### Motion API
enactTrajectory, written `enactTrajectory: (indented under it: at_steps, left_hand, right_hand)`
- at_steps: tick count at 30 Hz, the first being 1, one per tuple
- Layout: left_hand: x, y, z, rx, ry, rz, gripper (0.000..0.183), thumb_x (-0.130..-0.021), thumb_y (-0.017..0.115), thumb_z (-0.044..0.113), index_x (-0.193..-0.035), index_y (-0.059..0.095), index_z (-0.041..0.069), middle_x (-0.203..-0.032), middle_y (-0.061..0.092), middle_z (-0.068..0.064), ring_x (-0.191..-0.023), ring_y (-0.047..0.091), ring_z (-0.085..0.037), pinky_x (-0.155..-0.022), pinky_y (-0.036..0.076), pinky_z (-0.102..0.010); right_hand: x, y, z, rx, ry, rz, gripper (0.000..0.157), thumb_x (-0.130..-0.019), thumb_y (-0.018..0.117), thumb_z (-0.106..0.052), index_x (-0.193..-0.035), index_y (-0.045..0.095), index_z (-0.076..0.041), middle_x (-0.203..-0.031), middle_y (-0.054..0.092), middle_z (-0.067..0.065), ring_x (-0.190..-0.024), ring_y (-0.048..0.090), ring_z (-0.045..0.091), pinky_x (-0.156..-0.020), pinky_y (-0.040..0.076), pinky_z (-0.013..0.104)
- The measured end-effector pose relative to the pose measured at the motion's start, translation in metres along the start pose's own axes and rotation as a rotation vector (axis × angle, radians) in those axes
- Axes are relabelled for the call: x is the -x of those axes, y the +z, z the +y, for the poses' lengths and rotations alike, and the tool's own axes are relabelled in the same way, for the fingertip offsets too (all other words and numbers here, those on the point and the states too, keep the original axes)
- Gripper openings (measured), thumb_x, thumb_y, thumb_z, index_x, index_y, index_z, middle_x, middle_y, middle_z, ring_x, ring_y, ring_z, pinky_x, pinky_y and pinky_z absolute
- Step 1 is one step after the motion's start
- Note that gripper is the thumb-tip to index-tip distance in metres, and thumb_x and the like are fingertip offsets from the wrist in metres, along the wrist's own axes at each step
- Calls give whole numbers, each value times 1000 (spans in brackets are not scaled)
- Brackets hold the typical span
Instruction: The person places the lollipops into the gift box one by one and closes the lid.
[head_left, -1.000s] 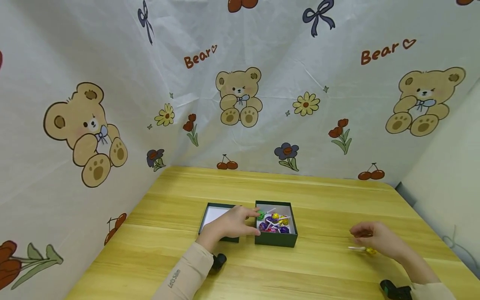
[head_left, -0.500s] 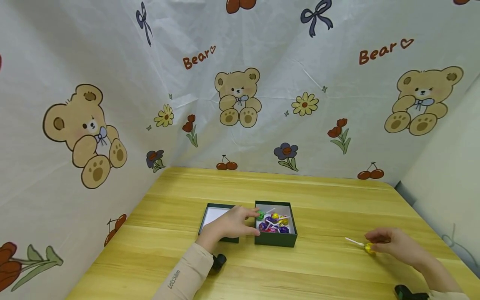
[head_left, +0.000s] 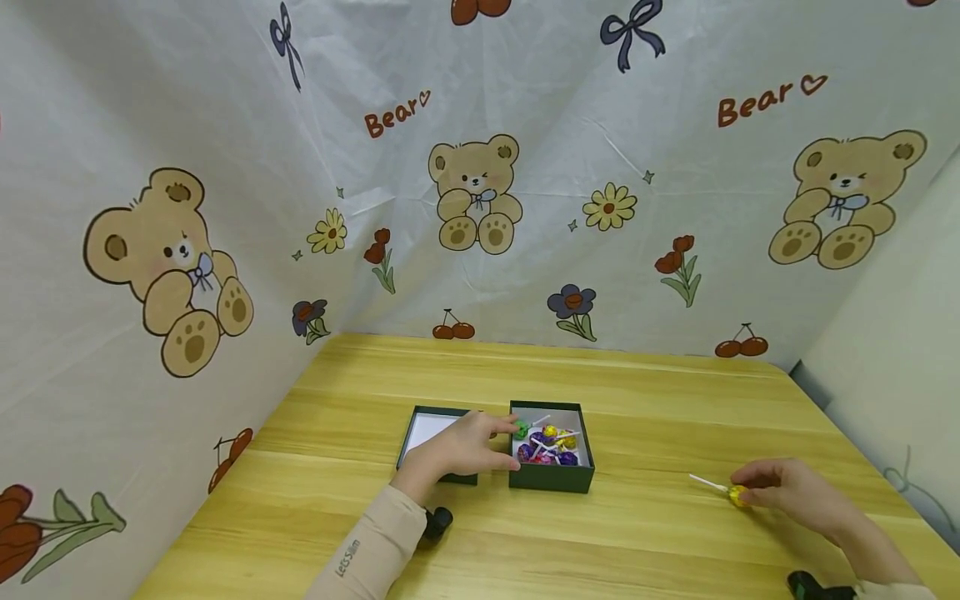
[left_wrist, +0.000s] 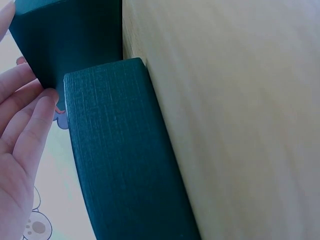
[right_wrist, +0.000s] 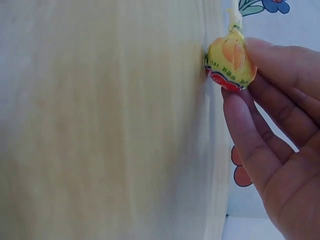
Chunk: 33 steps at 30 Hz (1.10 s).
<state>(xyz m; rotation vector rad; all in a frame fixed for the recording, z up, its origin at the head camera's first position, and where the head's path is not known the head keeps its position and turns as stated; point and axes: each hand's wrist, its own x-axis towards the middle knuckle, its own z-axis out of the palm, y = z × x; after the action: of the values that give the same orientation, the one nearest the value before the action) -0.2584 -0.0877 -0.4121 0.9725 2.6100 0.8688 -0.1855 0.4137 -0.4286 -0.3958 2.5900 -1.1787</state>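
Observation:
My right hand [head_left: 797,493] pinches the wrapped head of a yellow lollipop [head_left: 737,496] between thumb and fingers, its white stick pointing left. The right wrist view shows the yellow and red wrapper of this lollipop [right_wrist: 231,62] at the fingertips. My left hand [head_left: 468,446] rests against the left side of a dark green box [head_left: 551,478], fingers fairly straight and thumb near its front corner. Several lollipops [head_left: 551,442], purple, yellow, green and pink, lie inside the box. In the left wrist view, the left hand's fingers [left_wrist: 35,125] touch the box [left_wrist: 75,40].
A shallow dark green lid [head_left: 431,427] with a white inside lies left of the box, partly hidden by the left hand. The wooden table [head_left: 637,550] meets a bear-print cloth [head_left: 525,275] behind. A pale cable [head_left: 918,492] hangs at the right.
My right hand has moved right and slightly down, and has pinched the yellow lollipop, whose stick has turned to point more upward left. The left hand and the box have stayed still.

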Motion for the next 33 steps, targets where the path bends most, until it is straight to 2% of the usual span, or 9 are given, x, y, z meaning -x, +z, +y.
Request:
enactTrajectory:
  at_steps: [4,7,8,10,12,16,23,28,33]
  left_hand:
    - [0,0,0,-2,-2,0,62,-91,74,37,-144,56,11,-158,43,0,-61,50,-11,-82,45,-25]
    - [-1,1,-1,0,-3,2,62,-91,74,37,-144,56,12,-158,42,0,-84,66,-14,-84,47,-25]
    - [-1,1,-1,-3,-3,4,62,-91,74,37,-144,56,12,-158,42,1,-101,68,-15,-87,48,-26]
    - [-1,1,-1,-8,-1,8,61,-91,75,37,-144,57,12,-158,43,1,-129,58,-20,-91,50,-27]
    - [0,1,-1,-6,-1,7,61,-91,75,36,-143,57,11,-158,43,1,-135,54,-24,-95,51,-29]
    - [0,0,-1,-11,0,7,61,-91,75,36,-143,57,10,-158,43,0,-134,54,-25,-95,51,-29]
    - [1,-2,1,-23,8,4,61,-91,74,36,-143,57,10,-158,43,-2,-134,54,-25,-93,50,-27]
    - [1,-4,1,-44,21,7,61,-92,73,37,-143,56,9,-157,44,-4,-137,52,-23,-105,49,-36]
    - [1,-3,1,-49,23,5,61,-92,73,38,-143,56,9,-157,44,-4,-137,52,-24,-106,48,-38]
  right_hand:
    - [1,1,-2,-19,19,-11,38,-99,62,-14,-121,61,17,-108,71,-4,-90,62,-6,-75,54,21]
    - [0,2,-3,-23,38,-12,38,-98,63,-15,-121,62,15,-108,72,1,-90,62,-5,-76,54,21]
    - [0,3,-4,-21,44,-8,38,-98,64,-16,-121,62,14,-109,72,3,-90,61,-5,-76,54,22]
    - [0,3,-6,-9,49,-3,37,-98,64,-16,-121,63,14,-109,71,7,-89,61,-6,-75,54,22]
    - [-1,4,-8,2,44,-1,37,-99,63,-16,-120,62,15,-111,71,10,-89,61,-6,-75,54,22]
    - [-4,5,-12,13,16,-18,37,-99,63,-13,-120,61,17,-109,71,13,-88,62,-6,-74,54,22]
    - [-7,5,-10,13,-8,-50,35,-98,64,-11,-118,62,17,-106,72,2,-88,62,-6,-74,53,20]
    - [-7,6,-11,-12,25,-64,37,-97,66,-14,-120,62,15,-110,71,10,-89,62,-5,-74,53,21]
    - [-7,10,-18,-18,58,-46,36,-97,66,-17,-119,64,12,-113,70,15,-89,63,-4,-75,54,22]
